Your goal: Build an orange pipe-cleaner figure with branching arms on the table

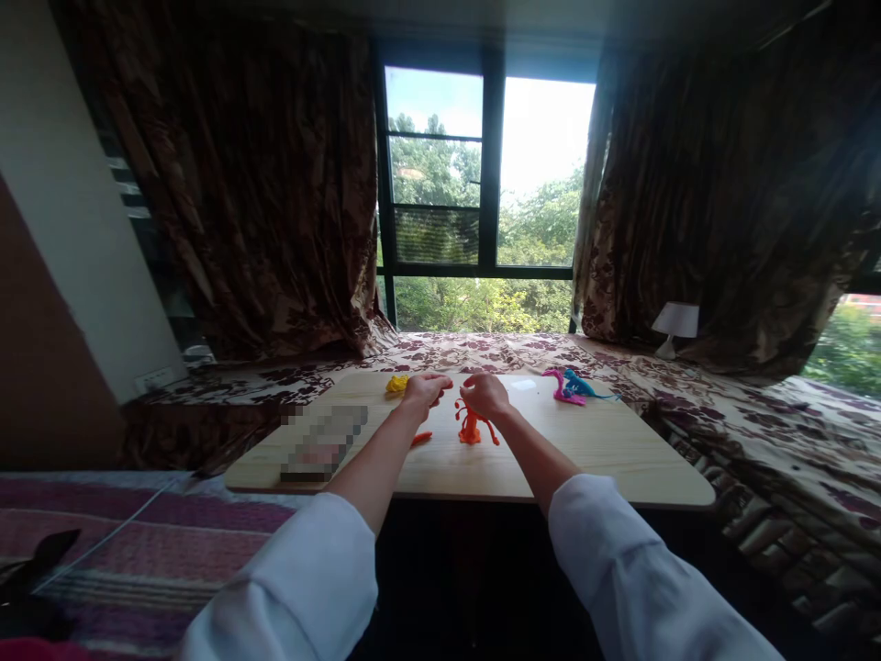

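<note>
Orange figure (470,429): upright on the worktop (585,450), about midway between its left and right edges, set back from the near edge. Flared base, thick stem, several thin curved arms, some with rounded tips; top partly obscured. Orange piece (422,438): slender, lying to the figure's left, apart from it; partly hidden, full length undetermined.

Heavy flowered curtains (275,184) frame a window (490,165) in what looks like a home, with a white lamp (675,319) past the table's (585,459) far right corner and a striped bedcover (138,542) beside its near left corner.
</note>
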Demonstrator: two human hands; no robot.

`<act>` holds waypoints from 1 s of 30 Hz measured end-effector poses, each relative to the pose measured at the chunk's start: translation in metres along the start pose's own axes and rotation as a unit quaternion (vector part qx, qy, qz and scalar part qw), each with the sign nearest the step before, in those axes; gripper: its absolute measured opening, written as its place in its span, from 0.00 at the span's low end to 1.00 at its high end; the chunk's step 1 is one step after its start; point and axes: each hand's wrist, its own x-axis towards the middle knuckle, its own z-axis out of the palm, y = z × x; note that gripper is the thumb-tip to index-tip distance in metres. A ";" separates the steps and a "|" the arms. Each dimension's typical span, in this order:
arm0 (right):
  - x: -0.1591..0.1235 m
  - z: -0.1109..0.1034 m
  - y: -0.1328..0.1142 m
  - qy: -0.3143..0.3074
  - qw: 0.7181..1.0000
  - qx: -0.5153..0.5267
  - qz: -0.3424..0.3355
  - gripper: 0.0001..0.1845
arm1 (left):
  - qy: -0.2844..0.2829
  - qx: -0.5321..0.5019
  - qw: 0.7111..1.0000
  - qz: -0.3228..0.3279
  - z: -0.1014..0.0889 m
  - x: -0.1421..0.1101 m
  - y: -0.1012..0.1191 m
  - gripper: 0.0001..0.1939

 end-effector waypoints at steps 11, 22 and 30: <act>-0.006 -0.004 -0.001 -0.014 1.000 0.005 -0.001 0.11 | -0.041 0.047 0.997 0.049 0.007 -0.003 -0.003 0.10; -0.005 -0.004 0.002 -0.014 1.000 0.008 0.006 0.12 | -0.065 0.062 0.993 0.070 0.009 -0.009 0.001 0.09; -0.006 -0.004 0.000 -0.015 1.000 0.015 0.008 0.11 | -0.051 0.058 0.995 0.057 0.009 -0.008 0.001 0.07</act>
